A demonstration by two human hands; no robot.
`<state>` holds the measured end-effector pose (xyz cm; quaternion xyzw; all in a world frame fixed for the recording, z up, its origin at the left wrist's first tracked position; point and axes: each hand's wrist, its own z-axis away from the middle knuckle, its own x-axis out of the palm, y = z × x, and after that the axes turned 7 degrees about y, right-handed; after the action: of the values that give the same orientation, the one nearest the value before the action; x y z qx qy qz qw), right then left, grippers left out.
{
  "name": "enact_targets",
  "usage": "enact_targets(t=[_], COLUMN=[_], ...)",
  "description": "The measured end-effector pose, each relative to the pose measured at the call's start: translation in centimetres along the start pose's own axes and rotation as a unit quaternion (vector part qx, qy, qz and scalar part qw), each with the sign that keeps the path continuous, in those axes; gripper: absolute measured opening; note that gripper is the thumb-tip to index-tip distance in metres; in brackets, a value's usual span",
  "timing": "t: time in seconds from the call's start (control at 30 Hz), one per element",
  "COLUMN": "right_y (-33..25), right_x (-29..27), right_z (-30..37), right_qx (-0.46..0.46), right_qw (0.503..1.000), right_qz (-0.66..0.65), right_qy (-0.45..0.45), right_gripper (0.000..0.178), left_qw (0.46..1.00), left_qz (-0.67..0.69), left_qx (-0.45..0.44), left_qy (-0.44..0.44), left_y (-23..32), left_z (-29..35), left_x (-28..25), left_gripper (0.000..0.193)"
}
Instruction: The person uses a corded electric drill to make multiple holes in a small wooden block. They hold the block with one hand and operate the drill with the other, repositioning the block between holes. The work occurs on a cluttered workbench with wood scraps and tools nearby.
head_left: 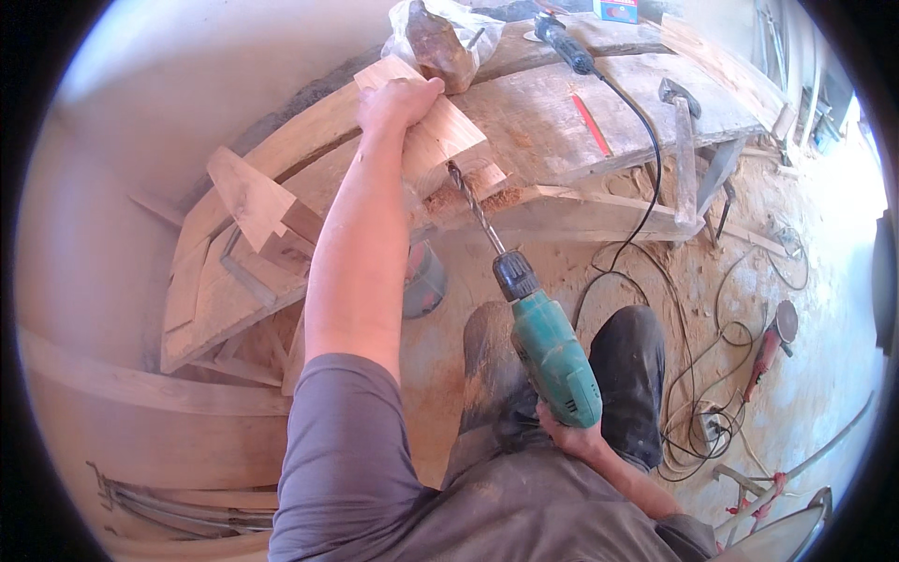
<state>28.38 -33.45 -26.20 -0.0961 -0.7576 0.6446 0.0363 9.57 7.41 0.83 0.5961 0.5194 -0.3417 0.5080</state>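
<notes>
My left hand [401,101] grips a pale wooden block [448,133] from above and presses it down on the workbench [538,131]. Gripped by its handle in my right hand [567,433] is a teal power drill [554,356], held low in front of my legs. Its long twist bit [478,214] points up and forward, with the tip at the near end of the block. Whether the tip has entered the wood I cannot tell. Wood shavings [501,199] lie beside the block. The fingers of my right hand are mostly hidden behind the drill.
Behind the block sits a wooden hand plane [440,47] on clear plastic. An angle grinder [567,45], a red pencil [592,124] and a hammer [684,140] lie farther right. Cords and a red grinder [770,351] are on the dusty floor. A jointed wooden piece [253,201] stands left.
</notes>
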Motion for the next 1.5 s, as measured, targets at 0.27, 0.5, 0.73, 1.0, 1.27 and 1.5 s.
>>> enact_targets(t=[0.27, 0.5, 0.73, 1.0, 1.27, 1.5], right_y=[-1.7, -2.9, -6.1, -11.1, -16.5, -20.2], right_x=[1.3, 1.8, 1.4, -0.2, -1.1, -2.1], right_z=[0.0, -0.3, 0.2, 0.0, -0.6, -1.2], right_qx=[0.096, 0.049, 0.069, 0.071, 0.093, 0.049], right_qw=[0.986, 0.995, 0.995, 0.995, 0.991, 0.988], right_qz=[-0.136, -0.057, -0.013, 0.053, 0.086, 0.132], right_qy=[0.023, 0.058, 0.069, 0.038, 0.046, 0.063], right_gripper=[0.015, 0.015, 0.014, 0.024, 0.028, 0.024], left_qw=[1.000, 0.999, 1.000, 1.000, 1.000, 0.999], left_qz=[-0.009, -0.011, -0.017, -0.018, 0.015, -0.025], left_qx=[0.021, 0.015, 0.015, 0.017, 0.023, 0.040], left_qy=[0.001, 0.026, 0.021, 0.016, 0.013, 0.021], left_y=[-0.6, -0.4, -0.7, -0.7, -0.1, -1.0], left_z=[-0.3, -0.2, -0.6, -0.3, 0.6, -0.5], left_x=[0.1, 0.4, 0.7, 0.4, -0.3, 0.8], left_gripper=[0.074, 0.072, 0.075, 0.074, 0.074, 0.069])
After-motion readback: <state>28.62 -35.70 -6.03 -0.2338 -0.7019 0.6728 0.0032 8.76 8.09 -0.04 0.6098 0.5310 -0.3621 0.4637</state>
